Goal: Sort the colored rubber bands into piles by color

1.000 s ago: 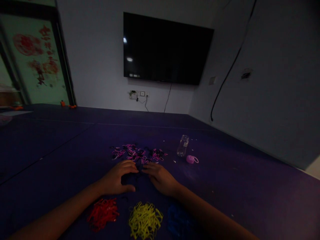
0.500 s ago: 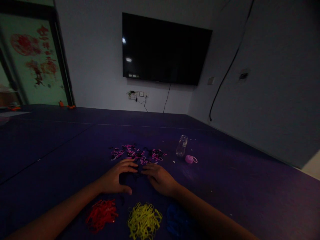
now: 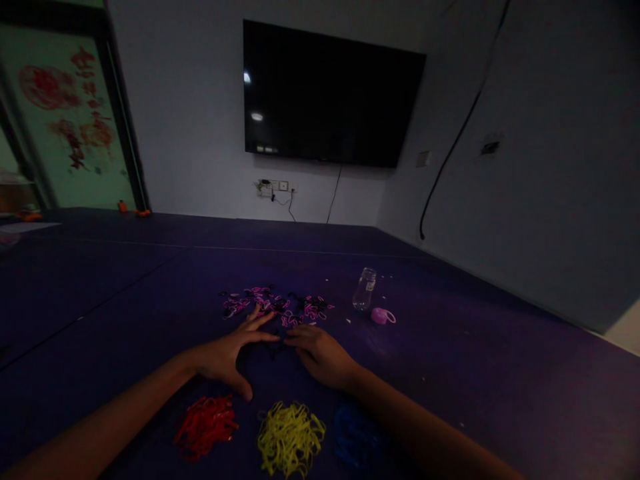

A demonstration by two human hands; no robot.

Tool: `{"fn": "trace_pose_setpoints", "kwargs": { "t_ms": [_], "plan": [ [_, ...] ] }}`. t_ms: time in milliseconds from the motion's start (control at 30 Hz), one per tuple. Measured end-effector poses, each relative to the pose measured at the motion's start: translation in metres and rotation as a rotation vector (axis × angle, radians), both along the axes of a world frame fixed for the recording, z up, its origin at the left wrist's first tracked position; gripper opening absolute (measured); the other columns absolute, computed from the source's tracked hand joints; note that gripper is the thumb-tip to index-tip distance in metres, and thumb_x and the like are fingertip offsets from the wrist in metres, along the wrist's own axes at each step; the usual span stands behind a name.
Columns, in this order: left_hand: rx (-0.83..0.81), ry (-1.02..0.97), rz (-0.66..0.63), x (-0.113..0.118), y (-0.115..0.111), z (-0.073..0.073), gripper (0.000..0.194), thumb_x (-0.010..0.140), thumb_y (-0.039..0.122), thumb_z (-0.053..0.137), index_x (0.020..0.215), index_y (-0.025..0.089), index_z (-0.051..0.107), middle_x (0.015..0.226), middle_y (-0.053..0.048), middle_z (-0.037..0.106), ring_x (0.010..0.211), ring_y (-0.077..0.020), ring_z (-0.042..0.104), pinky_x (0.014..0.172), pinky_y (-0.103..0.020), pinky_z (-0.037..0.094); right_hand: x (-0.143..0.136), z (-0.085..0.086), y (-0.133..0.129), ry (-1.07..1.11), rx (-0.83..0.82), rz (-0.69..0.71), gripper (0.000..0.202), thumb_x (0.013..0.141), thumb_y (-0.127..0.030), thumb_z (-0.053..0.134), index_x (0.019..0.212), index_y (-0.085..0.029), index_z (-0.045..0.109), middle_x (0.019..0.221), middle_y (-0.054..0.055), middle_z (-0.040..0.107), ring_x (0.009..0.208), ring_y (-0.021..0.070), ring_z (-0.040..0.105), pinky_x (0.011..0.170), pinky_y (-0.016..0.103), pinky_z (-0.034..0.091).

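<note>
On the purple surface, pink and black bands lie scattered just beyond both hands. My left hand rests there with fingers spread and thumb apart, its fingertips at the near edge of those bands. Beside it, my right hand has its fingers bent together, pointing left; whether anything is under them is hidden. A few dark bands lie between the hands, hard to make out. Nearer me are a red pile, a yellow pile and a dim blue pile of bands, the last beside my right forearm.
A clear bottle stands right of the scattered bands, with a pink cap with a loop beside it. Small white scraps dot the surface. Beyond are a wall-mounted television and a hanging black cable.
My left hand has opened wider: its fingers reach further forward and its thumb has dropped towards me. My right hand has hardly moved.
</note>
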State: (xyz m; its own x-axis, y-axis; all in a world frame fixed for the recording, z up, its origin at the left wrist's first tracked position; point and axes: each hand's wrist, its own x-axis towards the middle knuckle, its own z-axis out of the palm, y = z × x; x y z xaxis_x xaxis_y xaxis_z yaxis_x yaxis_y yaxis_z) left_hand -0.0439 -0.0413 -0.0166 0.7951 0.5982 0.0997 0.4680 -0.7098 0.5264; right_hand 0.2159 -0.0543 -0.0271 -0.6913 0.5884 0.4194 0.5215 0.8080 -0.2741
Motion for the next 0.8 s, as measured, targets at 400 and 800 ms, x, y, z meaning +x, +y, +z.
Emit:
{"fn": "trace_pose_setpoints", "kwargs": {
  "t_ms": [400, 800],
  "plan": [
    [0.12, -0.045, 0.09, 0.007, -0.003, -0.011, 0.1, 0.052, 0.066, 0.073, 0.138, 0.032, 0.033, 0.153, -0.01, 0.017, 0.139, -0.0376, -0.003, 0.105, -0.066, 0.013, 0.001, 0.001, 0.0, -0.072, 0.008, 0.112, 0.042, 0.083, -0.007, 0.045, 0.121, -0.019, 0.059, 0.129, 0.009, 0.055, 0.125, 0.0196, 0.044, 0.103, 0.039, 0.038],
    [0.369, -0.023, 0.23, 0.014, -0.002, -0.016, 0.06, 0.084, 0.05, 0.053, 0.137, 0.028, 0.036, 0.144, -0.009, 0.039, 0.138, -0.0288, 0.022, 0.109, -0.056, 0.022, 0.002, 0.0, 0.006, -0.082, -0.008, 0.036, 0.048, 0.084, -0.007, 0.042, 0.129, -0.02, 0.051, 0.136, 0.008, 0.049, 0.129, 0.0206, 0.039, 0.105, 0.042, 0.035]
  ]
}}
